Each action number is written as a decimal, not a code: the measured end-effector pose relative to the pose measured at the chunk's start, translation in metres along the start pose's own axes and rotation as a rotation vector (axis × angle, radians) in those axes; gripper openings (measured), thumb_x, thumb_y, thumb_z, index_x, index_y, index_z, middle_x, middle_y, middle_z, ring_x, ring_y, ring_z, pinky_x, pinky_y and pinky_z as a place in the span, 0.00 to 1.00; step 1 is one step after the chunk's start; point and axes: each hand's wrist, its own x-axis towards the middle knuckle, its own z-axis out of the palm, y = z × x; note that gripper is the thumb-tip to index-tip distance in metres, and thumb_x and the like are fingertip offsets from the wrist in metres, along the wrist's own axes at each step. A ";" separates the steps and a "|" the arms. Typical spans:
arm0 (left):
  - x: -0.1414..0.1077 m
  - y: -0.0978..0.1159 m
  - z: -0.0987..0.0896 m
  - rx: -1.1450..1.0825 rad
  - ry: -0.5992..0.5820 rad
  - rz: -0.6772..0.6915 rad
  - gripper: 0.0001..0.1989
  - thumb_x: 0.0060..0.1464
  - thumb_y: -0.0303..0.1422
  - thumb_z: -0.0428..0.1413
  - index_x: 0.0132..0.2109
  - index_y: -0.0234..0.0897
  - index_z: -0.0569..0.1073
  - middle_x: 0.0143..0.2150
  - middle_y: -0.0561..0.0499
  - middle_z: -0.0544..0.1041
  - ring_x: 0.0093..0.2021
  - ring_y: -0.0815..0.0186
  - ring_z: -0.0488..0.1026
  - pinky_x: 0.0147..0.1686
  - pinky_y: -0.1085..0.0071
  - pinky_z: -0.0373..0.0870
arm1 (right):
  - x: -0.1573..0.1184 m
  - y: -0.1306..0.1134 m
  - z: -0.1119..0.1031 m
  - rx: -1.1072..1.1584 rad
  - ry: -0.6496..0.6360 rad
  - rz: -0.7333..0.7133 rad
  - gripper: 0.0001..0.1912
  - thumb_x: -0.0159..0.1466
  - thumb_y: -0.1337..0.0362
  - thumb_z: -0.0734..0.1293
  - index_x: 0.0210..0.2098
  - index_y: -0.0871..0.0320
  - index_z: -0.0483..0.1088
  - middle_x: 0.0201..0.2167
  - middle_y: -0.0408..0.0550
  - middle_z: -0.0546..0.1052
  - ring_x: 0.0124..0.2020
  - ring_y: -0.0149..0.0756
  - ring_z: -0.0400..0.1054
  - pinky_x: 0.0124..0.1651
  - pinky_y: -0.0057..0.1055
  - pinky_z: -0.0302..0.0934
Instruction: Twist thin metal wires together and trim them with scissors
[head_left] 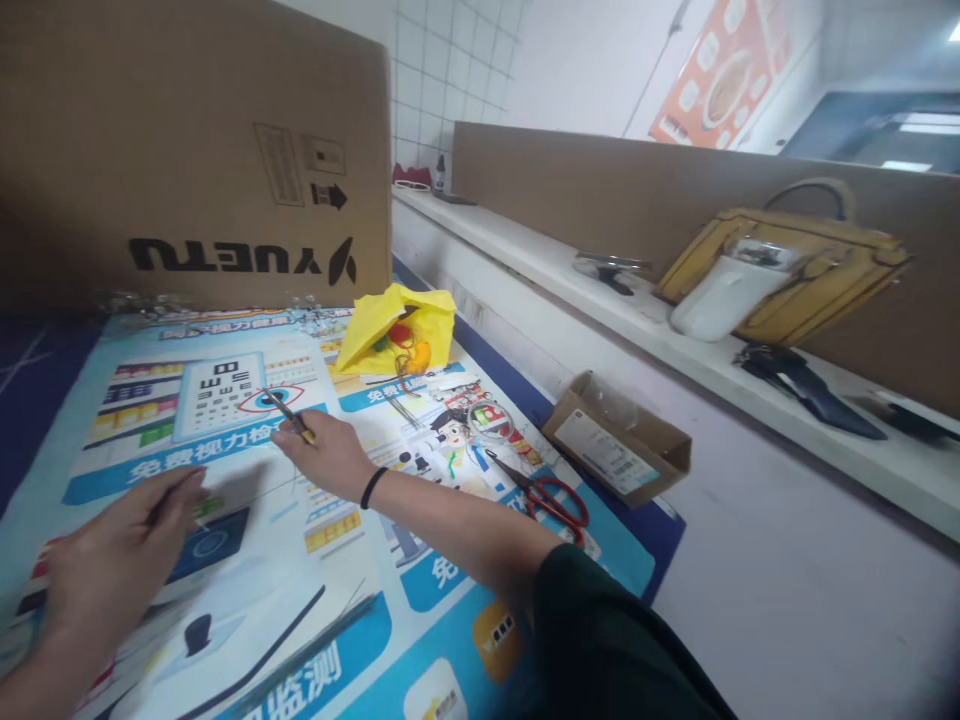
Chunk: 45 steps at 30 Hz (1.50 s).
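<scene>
My right hand (326,455), with a black band at the wrist, is closed around a slim pen-like tool (300,428) with a dark tip and a brass-coloured part. Its exact kind is unclear. Lower left, my left hand (120,560) has thumb and fingers pinched together; what they hold, if anything, is too small to make out. Both hands are over a printed poster sheet (289,510) covering the table. A bundle of thin dark-green wires (315,640) lies near the front. Beyond my right hand, a yellow bag (367,325) lies open with red and orange thread-like material (411,352) inside.
Red-handled scissors (559,505) and a round clear roll (490,418) lie on the right. A small open cardboard box (615,440) stands at the edge. A large carton (195,130) blocks the back left. The ledge (525,235) bears a yellow handbag (825,260) and white bottle (731,295).
</scene>
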 end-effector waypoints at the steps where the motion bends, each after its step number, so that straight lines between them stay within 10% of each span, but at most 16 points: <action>1: -0.001 0.003 -0.001 0.044 -0.006 0.035 0.10 0.45 0.47 0.49 0.36 0.57 0.71 0.27 0.65 0.76 0.31 0.62 0.73 0.30 0.68 0.68 | 0.002 0.001 0.003 0.029 -0.017 0.011 0.13 0.60 0.53 0.61 0.34 0.56 0.67 0.29 0.41 0.71 0.33 0.31 0.65 0.35 0.25 0.56; 15: 0.003 -0.014 0.012 0.059 0.013 0.327 0.13 0.53 0.38 0.47 0.39 0.43 0.74 0.38 0.51 0.79 0.38 0.62 0.74 0.38 0.71 0.67 | 0.004 0.002 0.000 0.442 -0.305 0.097 0.13 0.54 0.55 0.64 0.31 0.59 0.68 0.17 0.36 0.61 0.18 0.24 0.54 0.22 0.23 0.51; 29: -0.005 0.013 0.012 -0.552 -0.276 -0.162 0.12 0.50 0.40 0.50 0.34 0.37 0.71 0.21 0.56 0.71 0.17 0.72 0.67 0.17 0.77 0.62 | -0.002 0.007 0.005 0.281 -0.059 -0.018 0.08 0.59 0.59 0.61 0.29 0.57 0.62 0.21 0.38 0.61 0.23 0.28 0.54 0.27 0.26 0.52; 45: -0.006 0.014 0.014 -0.717 -0.355 -0.232 0.12 0.51 0.40 0.50 0.28 0.36 0.66 0.15 0.57 0.68 0.15 0.72 0.65 0.17 0.78 0.61 | -0.008 0.004 0.005 0.213 -0.008 -0.020 0.08 0.59 0.59 0.60 0.29 0.57 0.62 0.21 0.39 0.62 0.24 0.29 0.55 0.28 0.26 0.53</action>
